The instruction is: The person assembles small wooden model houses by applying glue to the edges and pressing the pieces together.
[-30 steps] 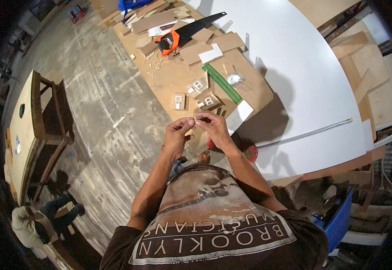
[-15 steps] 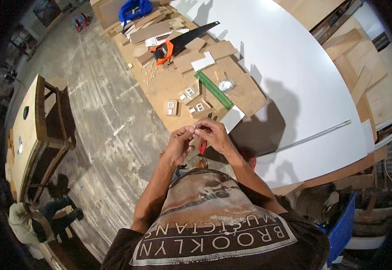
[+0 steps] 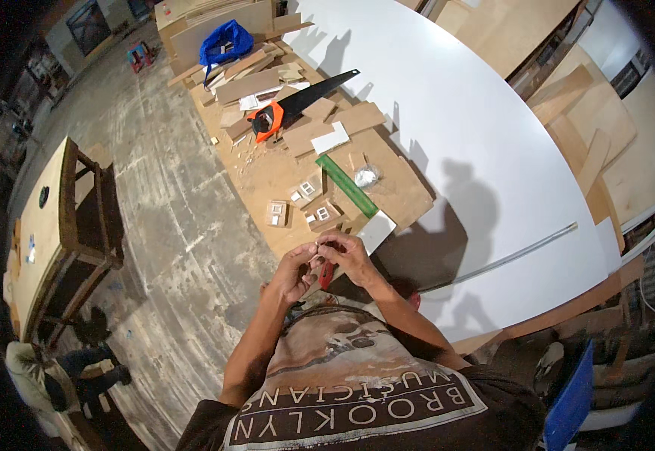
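Observation:
My left hand point(image 3: 296, 274) and my right hand point(image 3: 348, 259) meet at the near corner of the work table point(image 3: 256, 225). Their fingertips pinch together around a tiny pale piece, too small to name. A red object point(image 3: 326, 276) shows just below my right hand; whether I hold it or it lies there, I cannot tell. Beyond my hands sit small wooden blocks with white frame-shaped pieces: one block point(image 3: 277, 213) at the left and two more beside it. A green ruler point(image 3: 347, 186) slants across the board, and a white panel piece point(image 3: 377, 231) lies beside my right hand.
An orange-handled handsaw point(image 3: 267, 120) lies among wood offcuts point(image 3: 248, 86), near a blue bag point(image 3: 226, 42). A clear plastic bag point(image 3: 366, 177) is by the ruler. A large white sheet point(image 3: 493, 248) with a metal rod point(image 3: 504, 255) fills the right. Another table point(image 3: 45, 203) stands left; a person point(image 3: 49, 376) sits lower left.
The view has shifted, so the table and its things appear lower in the picture. My hands stay pinched together, with the fingers moving slightly.

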Available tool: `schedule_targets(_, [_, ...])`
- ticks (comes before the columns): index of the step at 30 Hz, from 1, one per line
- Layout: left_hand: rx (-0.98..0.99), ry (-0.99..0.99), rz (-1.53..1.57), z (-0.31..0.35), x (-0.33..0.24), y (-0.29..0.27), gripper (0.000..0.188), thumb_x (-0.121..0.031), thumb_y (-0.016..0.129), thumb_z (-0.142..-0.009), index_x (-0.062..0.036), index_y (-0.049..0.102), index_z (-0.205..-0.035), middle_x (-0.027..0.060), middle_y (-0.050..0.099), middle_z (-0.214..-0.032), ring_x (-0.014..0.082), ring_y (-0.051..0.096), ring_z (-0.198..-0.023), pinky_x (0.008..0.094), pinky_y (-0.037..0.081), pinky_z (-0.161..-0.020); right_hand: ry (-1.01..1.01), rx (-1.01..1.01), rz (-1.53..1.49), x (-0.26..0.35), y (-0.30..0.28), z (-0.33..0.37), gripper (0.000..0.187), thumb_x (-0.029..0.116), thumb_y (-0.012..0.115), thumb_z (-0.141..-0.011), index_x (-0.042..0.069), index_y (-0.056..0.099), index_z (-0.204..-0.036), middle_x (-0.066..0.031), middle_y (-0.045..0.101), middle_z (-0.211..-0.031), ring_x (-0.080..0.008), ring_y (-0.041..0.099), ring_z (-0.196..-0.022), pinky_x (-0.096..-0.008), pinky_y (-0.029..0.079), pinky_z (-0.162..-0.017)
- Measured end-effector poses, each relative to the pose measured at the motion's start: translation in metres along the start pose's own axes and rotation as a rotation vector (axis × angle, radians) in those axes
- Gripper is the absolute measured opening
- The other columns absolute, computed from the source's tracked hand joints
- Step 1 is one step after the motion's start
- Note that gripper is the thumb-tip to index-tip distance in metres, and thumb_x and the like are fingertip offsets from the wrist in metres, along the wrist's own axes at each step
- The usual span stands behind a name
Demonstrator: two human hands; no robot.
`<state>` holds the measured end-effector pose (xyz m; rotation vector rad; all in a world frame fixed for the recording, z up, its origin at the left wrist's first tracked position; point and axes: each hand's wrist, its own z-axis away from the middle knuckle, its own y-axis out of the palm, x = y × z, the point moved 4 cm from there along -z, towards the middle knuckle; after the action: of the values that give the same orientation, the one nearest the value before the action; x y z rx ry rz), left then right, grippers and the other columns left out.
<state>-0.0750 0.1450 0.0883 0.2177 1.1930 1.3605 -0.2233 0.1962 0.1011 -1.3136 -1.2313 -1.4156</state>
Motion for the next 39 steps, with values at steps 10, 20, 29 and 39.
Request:
schedule_targets(10, [0.019,0.01,0.101,-0.008,-0.008,-0.01,0.014,-0.021,0.066,-0.097,-0.0089,0.065,-0.104,-0.0026,0.061,-0.091,0.0024,0.055,-0.078,0.0131,0.036,-0.041,0.015,0.051,0.022,-0.016,-0.014,-0.027,0.023,0.016,0.072,-0.093,0.001,0.07,-0.111,0.0015,0.067,-0.098,-0.0084,0.062,-0.089,-0.0255,0.051,-0.076])
schedule_targets(20, [0.032,0.12,0.212,0.004,-0.027,-0.013,0.015,-0.02,0.066,-0.095,-0.0091,0.057,-0.09,-0.0024,0.049,-0.083,0.0023,0.047,-0.074,0.012,0.039,-0.039,-0.094,-0.55,0.969,-0.057,-0.203,-0.119,0.014,0.014,0.07,-0.087,0.003,0.07,-0.096,-0.0164,0.072,-0.094,-0.0355,0.07,-0.085,-0.0439,0.055,-0.078])
schedule_targets(29, [-0.012,0.224,0.227,0.008,-0.027,-0.017,0.014,-0.019,0.065,-0.096,-0.006,0.06,-0.096,-0.0012,0.053,-0.09,0.0041,0.049,-0.077,0.0129,0.042,-0.039,-0.095,-0.467,1.078,-0.079,-0.205,-0.135,0.012,0.013,0.069,-0.085,0.003,0.069,-0.091,-0.0194,0.069,-0.085,-0.0393,0.068,-0.081,-0.0451,0.052,-0.072])
schedule_targets(39, [-0.033,0.233,0.237,0.011,-0.029,-0.01,0.009,-0.014,0.065,-0.096,-0.0061,0.062,-0.097,0.0016,0.06,-0.097,0.0066,0.055,-0.078,0.0129,0.042,-0.04,-0.068,-0.371,1.175,-0.064,-0.194,-0.139,0.019,0.017,0.063,-0.09,0.005,0.07,-0.103,-0.0209,0.07,-0.1,-0.0424,0.067,-0.095,-0.0499,0.054,-0.08])
